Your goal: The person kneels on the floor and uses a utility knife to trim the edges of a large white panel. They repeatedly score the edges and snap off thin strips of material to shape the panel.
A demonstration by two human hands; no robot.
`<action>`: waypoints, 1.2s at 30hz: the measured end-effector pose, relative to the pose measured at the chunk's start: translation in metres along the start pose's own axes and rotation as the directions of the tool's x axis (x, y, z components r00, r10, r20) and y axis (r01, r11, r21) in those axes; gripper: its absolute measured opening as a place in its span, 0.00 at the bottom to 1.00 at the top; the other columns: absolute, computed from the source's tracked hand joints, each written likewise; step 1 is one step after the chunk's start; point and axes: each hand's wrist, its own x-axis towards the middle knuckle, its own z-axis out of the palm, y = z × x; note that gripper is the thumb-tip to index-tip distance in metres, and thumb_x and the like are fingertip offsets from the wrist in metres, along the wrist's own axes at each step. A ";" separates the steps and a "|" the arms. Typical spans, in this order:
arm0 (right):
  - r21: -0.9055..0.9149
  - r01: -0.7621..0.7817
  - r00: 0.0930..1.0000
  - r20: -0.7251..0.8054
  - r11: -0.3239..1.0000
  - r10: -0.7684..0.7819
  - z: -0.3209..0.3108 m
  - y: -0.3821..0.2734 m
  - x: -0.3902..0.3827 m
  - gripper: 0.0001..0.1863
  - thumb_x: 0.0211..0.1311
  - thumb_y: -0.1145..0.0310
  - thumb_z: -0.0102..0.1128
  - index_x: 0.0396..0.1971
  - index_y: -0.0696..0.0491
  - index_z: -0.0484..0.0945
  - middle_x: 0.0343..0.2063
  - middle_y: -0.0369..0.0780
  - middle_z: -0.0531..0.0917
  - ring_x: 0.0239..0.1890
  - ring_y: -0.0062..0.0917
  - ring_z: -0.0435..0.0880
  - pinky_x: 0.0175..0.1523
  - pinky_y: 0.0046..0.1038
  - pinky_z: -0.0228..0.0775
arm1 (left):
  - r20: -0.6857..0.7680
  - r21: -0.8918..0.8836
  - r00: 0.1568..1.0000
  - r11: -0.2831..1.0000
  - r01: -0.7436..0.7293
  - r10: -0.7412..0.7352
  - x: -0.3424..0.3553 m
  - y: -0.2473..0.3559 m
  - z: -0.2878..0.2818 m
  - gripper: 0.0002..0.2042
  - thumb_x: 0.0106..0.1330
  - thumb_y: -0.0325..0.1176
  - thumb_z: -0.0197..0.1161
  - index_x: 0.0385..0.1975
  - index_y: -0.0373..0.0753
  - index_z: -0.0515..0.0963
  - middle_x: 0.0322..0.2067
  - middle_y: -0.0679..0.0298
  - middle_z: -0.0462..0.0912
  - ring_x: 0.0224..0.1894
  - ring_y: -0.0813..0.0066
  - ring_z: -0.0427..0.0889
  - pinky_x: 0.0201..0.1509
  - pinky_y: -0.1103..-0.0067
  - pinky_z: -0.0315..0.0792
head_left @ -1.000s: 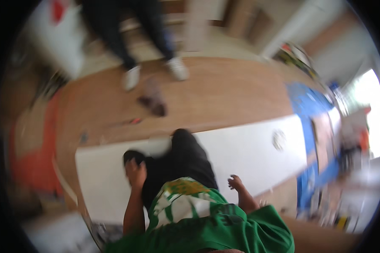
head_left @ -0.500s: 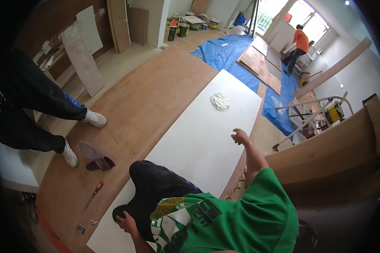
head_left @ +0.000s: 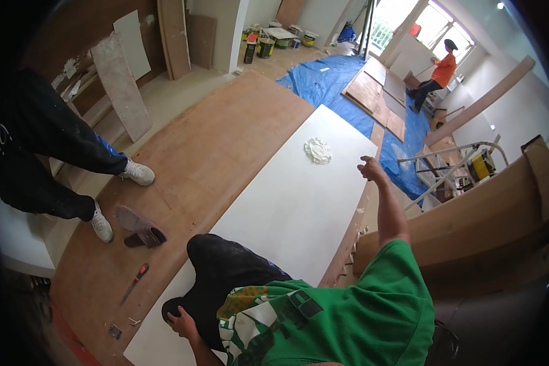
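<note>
I kneel in black trousers on a long white board (head_left: 287,207) that lies on a brown plywood sheet (head_left: 213,146). My right hand (head_left: 372,169) reaches out to the board's right edge, fingers bent and apart, with nothing in it. Low at the near end, my left hand (head_left: 180,319) rests on the board beside my black-clad knee, and no object shows in it. A white crumpled lump (head_left: 318,150) lies on the far part of the board, a little left of my right hand.
A person in black with white shoes (head_left: 139,173) stands at the left. A brown trowel-like tool (head_left: 141,227) and a red-handled tool (head_left: 135,280) lie on the plywood. Beyond are a blue tarp (head_left: 323,79), buckets (head_left: 262,46), a person in orange (head_left: 440,73) and a metal stand (head_left: 451,171).
The view has swung round and steadied along the board's length. My right hand has reached farther out along the board's right edge. My left hand stays low by my knee.
</note>
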 end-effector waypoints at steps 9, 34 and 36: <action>-0.023 0.036 0.998 -0.051 0.999 -0.038 -0.035 0.000 0.007 0.29 0.63 0.63 0.62 0.63 0.55 0.70 0.23 0.40 0.83 0.23 0.23 0.82 0.23 0.27 0.74 | -0.013 -0.027 1.000 0.999 -0.020 0.020 -0.004 0.000 -0.002 0.36 0.67 0.60 0.52 0.70 0.45 0.60 0.70 0.51 0.58 0.69 0.49 0.63 0.63 0.45 0.63; -0.049 -0.113 0.973 0.199 0.992 0.121 -0.069 -0.008 -0.032 0.30 0.63 0.62 0.61 0.63 0.56 0.69 0.38 0.43 0.85 0.31 0.28 0.87 0.29 0.31 0.80 | 0.006 -0.005 1.000 1.000 0.005 -0.005 0.003 -0.002 0.000 0.37 0.67 0.61 0.51 0.71 0.48 0.58 0.71 0.53 0.56 0.69 0.49 0.62 0.65 0.45 0.60; -0.075 -0.099 0.978 0.179 0.992 0.111 -0.072 -0.007 -0.031 0.30 0.63 0.62 0.62 0.63 0.56 0.69 0.36 0.43 0.85 0.29 0.27 0.87 0.28 0.30 0.80 | 0.012 -0.013 1.000 1.000 0.006 -0.005 0.003 -0.002 0.001 0.37 0.67 0.61 0.51 0.71 0.48 0.58 0.71 0.53 0.56 0.69 0.49 0.62 0.65 0.44 0.60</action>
